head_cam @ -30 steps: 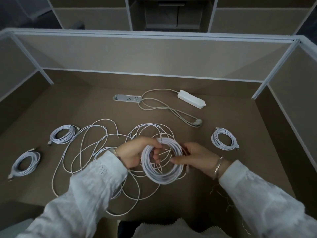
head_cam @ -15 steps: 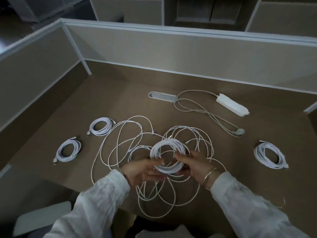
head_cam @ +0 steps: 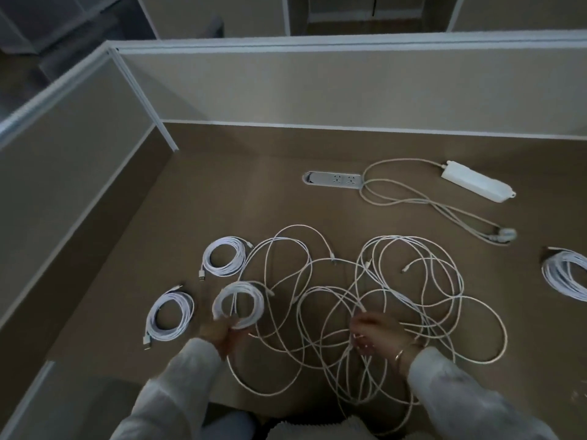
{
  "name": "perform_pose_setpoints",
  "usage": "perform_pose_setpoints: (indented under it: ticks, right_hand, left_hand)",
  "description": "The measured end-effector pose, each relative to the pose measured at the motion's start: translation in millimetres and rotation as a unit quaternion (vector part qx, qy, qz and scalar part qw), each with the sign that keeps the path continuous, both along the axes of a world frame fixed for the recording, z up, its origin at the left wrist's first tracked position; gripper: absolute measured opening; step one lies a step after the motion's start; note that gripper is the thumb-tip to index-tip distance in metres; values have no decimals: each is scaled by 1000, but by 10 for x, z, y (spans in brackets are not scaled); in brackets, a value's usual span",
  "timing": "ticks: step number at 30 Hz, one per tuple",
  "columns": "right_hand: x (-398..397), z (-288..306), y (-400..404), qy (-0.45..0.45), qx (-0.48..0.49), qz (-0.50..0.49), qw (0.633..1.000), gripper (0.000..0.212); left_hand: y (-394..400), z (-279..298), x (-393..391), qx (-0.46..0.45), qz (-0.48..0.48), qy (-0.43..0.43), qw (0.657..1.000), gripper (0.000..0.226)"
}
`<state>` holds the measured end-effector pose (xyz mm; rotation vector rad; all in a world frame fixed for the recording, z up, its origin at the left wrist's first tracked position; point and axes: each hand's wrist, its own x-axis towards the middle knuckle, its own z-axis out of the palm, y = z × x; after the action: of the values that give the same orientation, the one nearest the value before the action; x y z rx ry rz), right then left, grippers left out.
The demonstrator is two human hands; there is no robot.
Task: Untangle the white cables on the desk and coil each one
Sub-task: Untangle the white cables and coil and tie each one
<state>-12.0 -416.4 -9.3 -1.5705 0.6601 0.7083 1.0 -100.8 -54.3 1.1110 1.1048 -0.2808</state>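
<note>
A tangle of loose white cables sprawls over the middle of the brown desk. My left hand grips the near edge of a freshly wound coil, low over the desk at the tangle's left side. My right hand rests in the tangle with its fingers curled round a strand. Two finished coils lie to the left: one nearer me, one farther back. A third finished coil lies at the right edge of the view.
A silver desk socket strip is set into the desk at the back. A white power strip lies at the back right, its thick cord looping to a plug. Partition walls close off the left and the back.
The coil, held by both hands over the tangle before, has moved left in my left hand alone. My right hand let go and dropped into the loose cables. The view swung left.
</note>
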Motion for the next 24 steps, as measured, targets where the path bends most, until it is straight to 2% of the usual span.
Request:
perform_pose_setpoints:
  ticks: [3,9,11,12,13,14,15,16,18,19,20,24]
  right_hand:
    - [22,-121,134,-51,-120,81,988,19]
    - [22,-247,349,-55,-218,162,961,24]
    - [17,-198,475,-56,-254,221,940,19]
    - [19,-189,523,-52,-268,253,928,16]
    - [12,-189,585,-47,-279,284,916,25]
    - [-8,-198,648,-43,-285,306,907,35]
    - [-23,-213,702,-43,-288,319,902,42]
    - [-48,-226,755,-48,-285,324,901,47]
    - [-92,-245,850,-58,-271,338,899,56]
    - [-103,-255,889,-67,-265,349,896,62]
    - [-117,-254,921,-73,-262,361,892,67]
    - [-135,-272,947,-81,-275,391,875,69]
  left_hand:
    - [395,-187,-89,-16,42,16,999,35]
    - [746,-350,-45,2,88,-18,996,42]
    - [780,-254,-42,14,94,-29,995,38]
    - [794,-203,-41,44,92,-19,995,38]
    - [814,-163,-52,119,72,20,990,43]
    - [808,-106,-85,234,24,83,968,49]
    - [748,-41,-118,340,-33,110,934,50]
    - [644,2,-169,400,-102,81,907,43]
    - [376,-17,-279,449,-284,-17,847,33]
    - [245,-108,-330,454,-359,-40,814,40]
    - [113,-160,-388,448,-403,-45,797,49]
    - [-208,-216,-425,475,-380,-69,791,62]
